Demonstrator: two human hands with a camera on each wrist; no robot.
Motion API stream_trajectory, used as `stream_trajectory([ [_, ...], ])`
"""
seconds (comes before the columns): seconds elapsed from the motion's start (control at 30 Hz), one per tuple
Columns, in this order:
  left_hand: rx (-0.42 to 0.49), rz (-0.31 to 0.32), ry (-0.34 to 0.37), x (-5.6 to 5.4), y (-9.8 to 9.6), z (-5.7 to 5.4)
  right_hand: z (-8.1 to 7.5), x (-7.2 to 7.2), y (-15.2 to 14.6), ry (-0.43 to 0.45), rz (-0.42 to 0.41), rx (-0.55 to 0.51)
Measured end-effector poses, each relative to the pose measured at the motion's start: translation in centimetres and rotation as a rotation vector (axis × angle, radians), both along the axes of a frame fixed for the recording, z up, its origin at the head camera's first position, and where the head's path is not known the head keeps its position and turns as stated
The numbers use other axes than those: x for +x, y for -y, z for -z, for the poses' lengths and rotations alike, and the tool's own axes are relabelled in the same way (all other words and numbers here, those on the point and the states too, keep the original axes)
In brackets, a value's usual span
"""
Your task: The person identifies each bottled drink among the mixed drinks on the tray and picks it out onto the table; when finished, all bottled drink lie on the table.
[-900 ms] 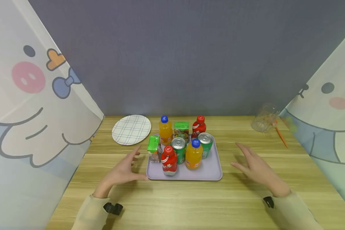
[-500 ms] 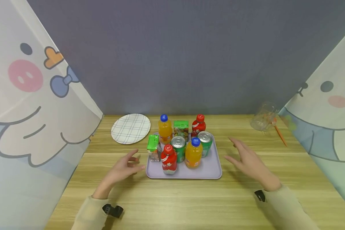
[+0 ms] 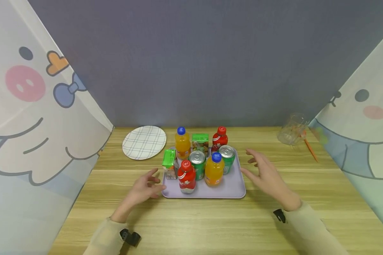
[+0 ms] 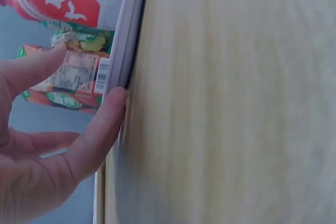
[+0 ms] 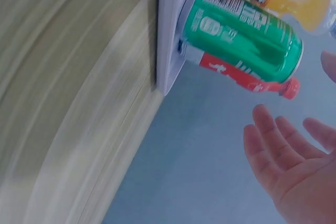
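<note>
A pale lilac tray [image 3: 223, 193] holds several drinks standing upright. In front are a red bottle [image 3: 187, 179] and an orange-drink bottle [image 3: 214, 174] with a blue cap. Two green cans [image 3: 197, 168] [image 3: 226, 162] stand behind them. A green-topped drink carton [image 3: 170, 165] is at the left; another carton [image 3: 200, 143], an orange bottle [image 3: 182, 143] and a red bottle [image 3: 220, 141] form the back row. My left hand [image 3: 142, 190], fingers loosely bent, has one fingertip right at the tray's left rim. My right hand [image 3: 265, 174] holds nothing, with fingers spread beside the right rim.
A white checked plate [image 3: 144, 142] lies at the back left of the wooden table [image 3: 191, 226]. At the back right are a clear glass [image 3: 290, 132] and an orange stick-like thing [image 3: 311, 150]. A grey panel [image 3: 191, 63] rises behind the table.
My right hand has moved left, close to the tray's right edge. My left hand has shifted slightly right, up to the left rim, its fingers a little more bent. The drinks stay in place.
</note>
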State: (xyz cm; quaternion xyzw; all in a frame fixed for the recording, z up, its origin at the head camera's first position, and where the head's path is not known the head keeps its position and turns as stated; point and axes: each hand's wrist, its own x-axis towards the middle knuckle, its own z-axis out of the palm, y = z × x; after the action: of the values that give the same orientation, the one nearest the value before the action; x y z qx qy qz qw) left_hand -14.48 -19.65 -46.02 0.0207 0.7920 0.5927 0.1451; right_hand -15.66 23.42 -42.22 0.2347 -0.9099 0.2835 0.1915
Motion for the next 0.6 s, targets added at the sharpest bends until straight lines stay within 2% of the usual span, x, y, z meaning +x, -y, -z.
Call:
stream_trajectory([
  [0.37,0.046,-0.048,-0.002,0.3,-1.0,0.5,-0.3,0.0,2.3,-0.009,-0.078,-0.075],
  [0.6,-0.026,-0.031,-0.043,0.3,-1.4,0.6,-0.4,0.2,3.6,-0.049,-0.119,-0.099],
])
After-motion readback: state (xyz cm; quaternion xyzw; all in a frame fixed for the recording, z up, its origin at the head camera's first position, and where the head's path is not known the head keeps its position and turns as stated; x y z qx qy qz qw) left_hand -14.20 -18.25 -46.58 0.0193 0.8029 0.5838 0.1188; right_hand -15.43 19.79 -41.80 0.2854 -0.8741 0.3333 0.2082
